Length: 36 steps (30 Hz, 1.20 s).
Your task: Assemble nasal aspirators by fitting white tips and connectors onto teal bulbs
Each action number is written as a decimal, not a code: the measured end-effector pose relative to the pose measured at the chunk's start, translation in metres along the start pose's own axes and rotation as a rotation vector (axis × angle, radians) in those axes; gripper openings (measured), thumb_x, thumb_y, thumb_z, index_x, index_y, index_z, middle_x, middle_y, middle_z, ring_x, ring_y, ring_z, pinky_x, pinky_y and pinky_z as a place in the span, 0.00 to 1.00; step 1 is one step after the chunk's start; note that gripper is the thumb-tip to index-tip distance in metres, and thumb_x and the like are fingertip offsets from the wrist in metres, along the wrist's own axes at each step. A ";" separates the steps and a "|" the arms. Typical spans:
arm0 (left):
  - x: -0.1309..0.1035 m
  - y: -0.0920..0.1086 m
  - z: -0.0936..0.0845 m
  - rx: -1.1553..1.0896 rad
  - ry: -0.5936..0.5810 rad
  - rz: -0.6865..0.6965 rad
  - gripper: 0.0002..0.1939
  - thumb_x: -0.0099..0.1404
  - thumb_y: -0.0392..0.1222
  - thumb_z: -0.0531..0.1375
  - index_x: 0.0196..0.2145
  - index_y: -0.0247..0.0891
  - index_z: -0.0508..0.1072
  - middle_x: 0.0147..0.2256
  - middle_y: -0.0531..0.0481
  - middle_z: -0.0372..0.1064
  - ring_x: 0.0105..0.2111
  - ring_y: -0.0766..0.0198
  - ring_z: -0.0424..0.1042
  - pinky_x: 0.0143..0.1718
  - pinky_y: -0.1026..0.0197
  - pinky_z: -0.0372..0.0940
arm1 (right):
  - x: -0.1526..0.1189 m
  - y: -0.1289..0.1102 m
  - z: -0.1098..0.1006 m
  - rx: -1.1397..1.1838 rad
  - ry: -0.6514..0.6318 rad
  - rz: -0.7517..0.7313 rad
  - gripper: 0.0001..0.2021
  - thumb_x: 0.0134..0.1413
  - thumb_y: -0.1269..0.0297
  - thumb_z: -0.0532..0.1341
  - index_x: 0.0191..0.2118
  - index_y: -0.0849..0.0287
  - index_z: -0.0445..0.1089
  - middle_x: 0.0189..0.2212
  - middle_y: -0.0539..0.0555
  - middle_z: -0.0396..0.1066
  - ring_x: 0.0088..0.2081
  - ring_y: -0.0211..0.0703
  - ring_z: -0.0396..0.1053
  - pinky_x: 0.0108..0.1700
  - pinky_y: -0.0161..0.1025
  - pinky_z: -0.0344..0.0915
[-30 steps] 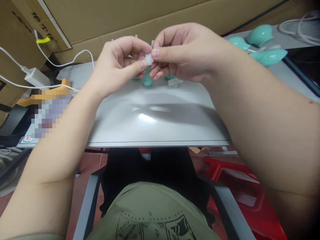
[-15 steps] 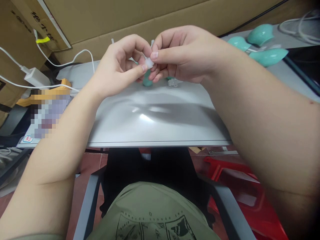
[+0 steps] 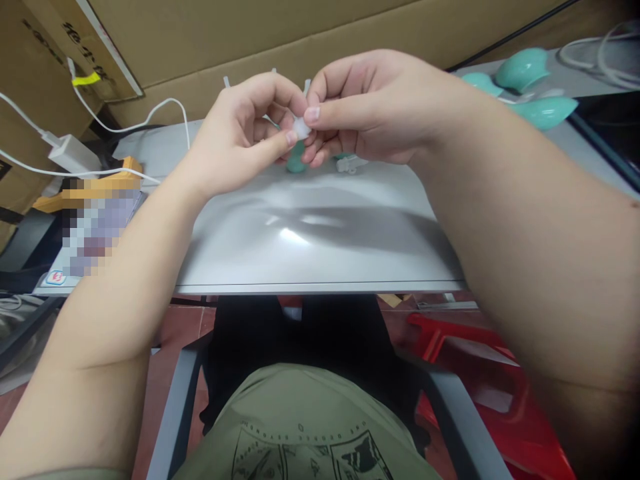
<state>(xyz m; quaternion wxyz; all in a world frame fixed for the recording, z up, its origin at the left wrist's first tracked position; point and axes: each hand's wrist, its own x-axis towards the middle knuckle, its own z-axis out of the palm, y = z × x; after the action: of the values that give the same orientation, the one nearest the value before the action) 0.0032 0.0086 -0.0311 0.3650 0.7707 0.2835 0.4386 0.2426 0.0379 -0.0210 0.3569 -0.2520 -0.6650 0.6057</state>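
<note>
A small white piece [image 3: 301, 128] is pinched between the fingertips of my left hand [image 3: 255, 123] and my right hand [image 3: 350, 110], above the back part of the grey table. Both hands are closed on it and their fingers nearly touch. Behind and below the fingers stands a mint-green part [image 3: 297, 159], partly hidden. Just right of it, a small clear plastic piece [image 3: 349, 164] lies on the table under my right hand. Thin pale stems [image 3: 227, 82] show above my left hand.
Glossy mint-green pieces [image 3: 523, 70] lie at the back right near a coiled white cable [image 3: 607, 63]. A white charger [image 3: 75, 155] and an orange object [image 3: 133, 170] are at left. A red plastic stool [image 3: 435, 333] stands below right. Cardboard [image 3: 200, 47] rises behind the table [image 3: 310, 260].
Both hands have shifted very slightly to the right with the white piece still between them.
</note>
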 end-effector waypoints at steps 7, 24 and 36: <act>0.003 -0.003 0.000 -0.009 0.066 -0.118 0.12 0.69 0.32 0.81 0.44 0.47 0.87 0.47 0.47 0.86 0.51 0.47 0.84 0.52 0.47 0.82 | 0.000 0.001 -0.002 -0.022 -0.029 0.006 0.21 0.62 0.58 0.87 0.36 0.60 0.76 0.31 0.54 0.82 0.30 0.41 0.83 0.36 0.32 0.84; 0.014 -0.027 -0.006 0.085 -0.061 0.215 0.06 0.69 0.46 0.76 0.42 0.47 0.86 0.41 0.48 0.81 0.37 0.56 0.80 0.39 0.52 0.76 | 0.003 0.006 -0.012 -0.122 -0.073 -0.032 0.15 0.68 0.63 0.83 0.38 0.62 0.77 0.34 0.55 0.82 0.33 0.39 0.84 0.39 0.32 0.85; 0.012 -0.026 -0.007 0.083 -0.062 0.181 0.06 0.67 0.45 0.78 0.42 0.50 0.88 0.40 0.48 0.81 0.39 0.52 0.81 0.39 0.51 0.75 | 0.000 0.003 -0.008 -0.157 -0.042 0.000 0.13 0.73 0.68 0.79 0.39 0.64 0.77 0.35 0.55 0.82 0.33 0.39 0.84 0.39 0.32 0.86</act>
<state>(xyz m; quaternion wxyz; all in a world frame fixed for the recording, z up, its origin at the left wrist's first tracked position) -0.0009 0.0349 -0.0444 0.3005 0.8208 0.2191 0.4336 0.2489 0.0435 -0.0241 0.3218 -0.2667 -0.7178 0.5568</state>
